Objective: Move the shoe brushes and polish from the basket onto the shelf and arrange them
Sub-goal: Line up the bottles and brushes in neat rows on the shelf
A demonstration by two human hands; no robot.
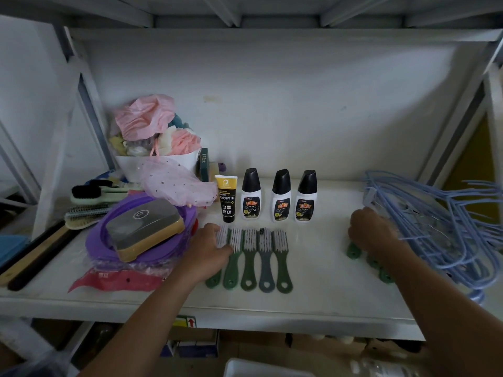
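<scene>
On the white shelf (313, 268) we see five shoe brushes (265, 265) lying side by side, bristles away from us, four green-handled and one grey. Our left hand (209, 251) lies over the leftmost one, fingers stretched fairly straight onto the bristles, so that brush's neck is hidden and only its handle end shows. Behind the row three black-capped polish bottles (281, 197) and a black and yellow tube (227, 198) stand upright, their labels too small to read. Our right hand (373, 235) is well to the right, knuckles up over more green brushes (353, 251); only three handle ends poke out beneath it, and its fingers are out of sight, so we cannot tell whether it grips them or merely rests on them. Pale blue hangers (449, 240) lie just beside it, running off the right edge. At the bottom edge a white container (245, 368) is cut off, too little showing to name it
</scene>
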